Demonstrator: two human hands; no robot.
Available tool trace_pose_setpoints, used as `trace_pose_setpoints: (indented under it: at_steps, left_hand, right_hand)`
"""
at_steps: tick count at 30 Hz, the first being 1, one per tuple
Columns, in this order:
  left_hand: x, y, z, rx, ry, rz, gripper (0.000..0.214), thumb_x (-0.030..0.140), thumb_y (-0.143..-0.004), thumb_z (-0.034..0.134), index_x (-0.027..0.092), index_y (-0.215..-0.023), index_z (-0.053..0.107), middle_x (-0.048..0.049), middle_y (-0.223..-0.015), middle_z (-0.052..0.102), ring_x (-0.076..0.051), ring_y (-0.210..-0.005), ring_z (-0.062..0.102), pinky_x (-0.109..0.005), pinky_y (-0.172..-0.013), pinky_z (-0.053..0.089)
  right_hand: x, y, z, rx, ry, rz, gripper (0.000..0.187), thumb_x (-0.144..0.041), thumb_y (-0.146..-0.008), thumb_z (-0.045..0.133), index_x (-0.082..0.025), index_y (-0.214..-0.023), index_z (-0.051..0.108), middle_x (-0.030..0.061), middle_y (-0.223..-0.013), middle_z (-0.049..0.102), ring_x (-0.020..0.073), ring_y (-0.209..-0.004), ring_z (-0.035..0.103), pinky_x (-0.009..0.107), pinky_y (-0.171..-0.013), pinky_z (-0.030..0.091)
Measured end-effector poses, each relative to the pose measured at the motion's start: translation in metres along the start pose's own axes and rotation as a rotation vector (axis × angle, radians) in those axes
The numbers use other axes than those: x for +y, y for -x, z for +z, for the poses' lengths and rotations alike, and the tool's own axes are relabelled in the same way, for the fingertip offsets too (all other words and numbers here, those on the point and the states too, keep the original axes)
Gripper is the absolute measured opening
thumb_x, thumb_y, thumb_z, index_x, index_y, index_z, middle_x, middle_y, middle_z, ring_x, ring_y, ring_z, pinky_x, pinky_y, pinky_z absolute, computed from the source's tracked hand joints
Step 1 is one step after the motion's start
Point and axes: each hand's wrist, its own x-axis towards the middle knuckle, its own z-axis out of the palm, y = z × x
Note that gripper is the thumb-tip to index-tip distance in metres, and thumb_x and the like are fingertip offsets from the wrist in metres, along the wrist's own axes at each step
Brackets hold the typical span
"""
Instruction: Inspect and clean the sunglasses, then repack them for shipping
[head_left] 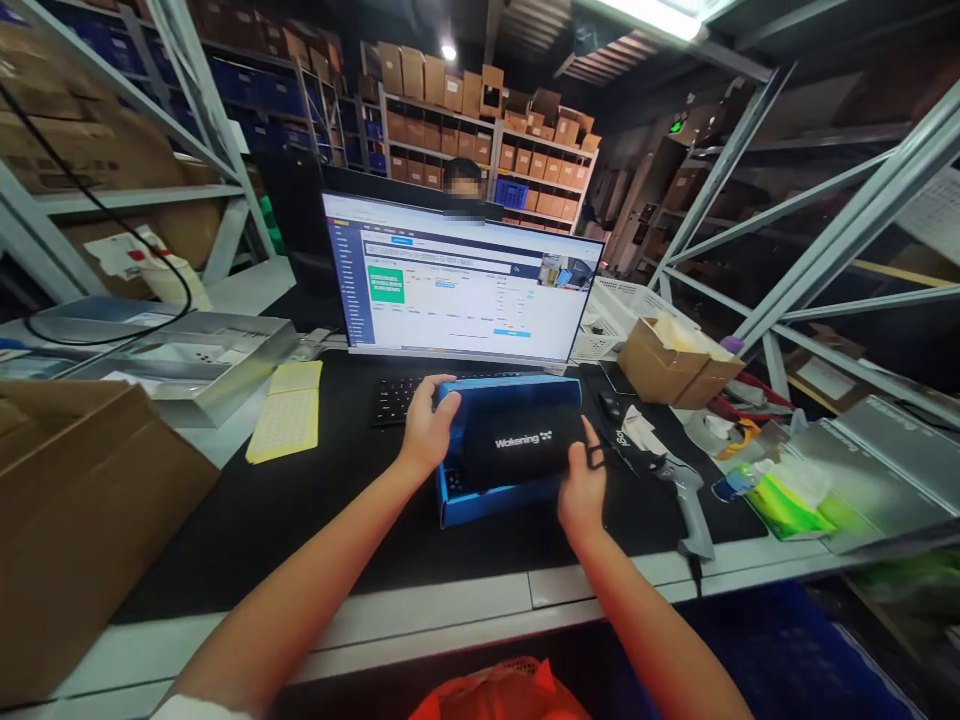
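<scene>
In front of the monitor is a blue box (480, 508), tilted toward me, with a black pouch (517, 465) lying in its opening. White lettering on the pouch reads "Wakening". My left hand (431, 430) grips the box's left end, thumb at the upper left corner. At the other end, my right hand (585, 490) is closed on the pouch's right end, with a thin black cord (596, 456) looped by the fingers. The box's right end is mostly hidden behind the pouch and that hand.
Behind the box stand a keyboard (391, 400) and a lit monitor (457, 290). Yellow label sheets (286, 412) lie left, beside a large cardboard box (82, 520). To the right are a barcode scanner (688, 505), a tissue pack (787, 505) and a small carton (671, 365). A person sits beyond the monitor.
</scene>
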Motion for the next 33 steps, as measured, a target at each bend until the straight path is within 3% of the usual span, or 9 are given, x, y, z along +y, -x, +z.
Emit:
trace_pose_setpoints:
  at_steps: [5,10,13,16,20,24,26,30,33]
  left_hand:
    - [-0.002,-0.003,-0.005,-0.058,0.015,-0.051,0.045,0.056,-0.09,0.047,0.019,-0.112,0.059,-0.0096,-0.111,0.064,-0.028,-0.107,0.06,-0.041,-0.096,0.045]
    - [-0.002,-0.005,-0.006,-0.096,-0.013,-0.075,0.046,0.056,-0.089,0.046,0.019,-0.113,0.058,-0.0106,-0.114,0.063,-0.028,-0.108,0.06,-0.041,-0.094,0.046]
    - [0.0,-0.006,-0.009,-0.12,-0.02,-0.084,0.045,0.054,-0.089,0.046,0.019,-0.115,0.058,-0.0103,-0.114,0.064,-0.028,-0.107,0.06,-0.042,-0.095,0.046]
    - [0.001,-0.007,-0.011,-0.14,-0.013,-0.109,0.046,0.055,-0.09,0.046,0.02,-0.116,0.058,-0.0103,-0.114,0.064,-0.028,-0.105,0.061,-0.042,-0.093,0.047]
    - [0.003,-0.009,-0.012,-0.164,-0.036,-0.139,0.048,0.055,-0.091,0.045,0.019,-0.119,0.058,-0.0109,-0.115,0.065,-0.028,-0.103,0.062,-0.044,-0.093,0.048]
    - [0.008,-0.018,-0.023,-0.234,-0.056,-0.165,0.05,0.059,-0.09,0.049,0.019,-0.119,0.06,-0.0098,-0.106,0.068,-0.028,-0.095,0.065,-0.044,-0.086,0.052]
    - [0.015,-0.023,-0.034,-0.332,-0.03,-0.2,0.053,0.061,-0.089,0.053,0.019,-0.121,0.062,-0.0095,-0.103,0.07,-0.027,-0.093,0.068,-0.042,-0.081,0.055]
    - [0.038,-0.019,-0.061,-0.586,0.014,-0.235,0.058,0.056,-0.084,0.066,0.02,-0.129,0.063,-0.0115,-0.114,0.072,-0.03,-0.102,0.07,-0.044,-0.085,0.059]
    - [0.052,0.009,-0.071,-0.648,0.032,-0.282,0.061,0.051,-0.081,0.073,0.026,-0.136,0.061,-0.0096,-0.125,0.07,-0.032,-0.116,0.067,-0.046,-0.091,0.059]
  right_hand:
    - [-0.002,0.001,0.016,-0.298,0.284,-0.118,0.049,-0.05,-0.096,0.051,-0.018,-0.133,0.056,0.0165,-0.136,0.058,0.0295,-0.13,0.054,0.054,-0.116,0.034]
    - [-0.011,-0.014,0.013,-0.392,0.691,-0.211,0.035,-0.044,-0.101,0.041,-0.019,-0.114,0.063,0.0161,-0.127,0.064,0.0363,-0.136,0.046,0.08,-0.11,0.004]
    - [-0.007,-0.022,0.009,-0.414,0.815,-0.23,0.039,-0.039,-0.103,0.034,-0.018,-0.094,0.065,0.0167,-0.115,0.066,0.036,-0.128,0.051,0.082,-0.108,0.011]
    - [0.006,-0.02,0.003,-0.387,0.885,-0.255,0.041,-0.038,-0.101,0.035,-0.016,-0.102,0.069,0.0194,-0.115,0.062,0.0373,-0.12,0.053,0.078,-0.106,0.022]
    - [0.026,-0.009,-0.013,-0.338,0.677,-0.224,0.043,-0.04,-0.098,0.043,-0.013,-0.124,0.063,0.0199,-0.12,0.062,0.0327,-0.116,0.056,0.059,-0.103,0.042]
    - [0.035,-0.014,-0.031,-0.194,0.419,-0.035,0.039,-0.05,-0.094,0.052,-0.017,-0.111,0.066,0.0151,-0.116,0.067,0.029,-0.113,0.061,0.051,-0.105,0.044]
    - [0.031,-0.025,-0.036,-0.156,0.263,0.092,0.05,-0.057,-0.091,0.055,-0.018,-0.12,0.063,0.0152,-0.123,0.066,0.0277,-0.117,0.061,0.049,-0.107,0.042]
    - [0.006,-0.052,-0.039,-0.239,-0.142,0.204,0.07,-0.07,-0.091,0.045,-0.027,-0.147,0.043,0.011,-0.146,0.055,0.0233,-0.133,0.054,0.045,-0.108,0.044]
    - [-0.014,-0.059,-0.043,-0.401,-0.256,0.182,0.076,-0.076,-0.088,0.046,-0.027,-0.146,0.048,0.0102,-0.145,0.057,0.025,-0.133,0.055,0.045,-0.108,0.045]
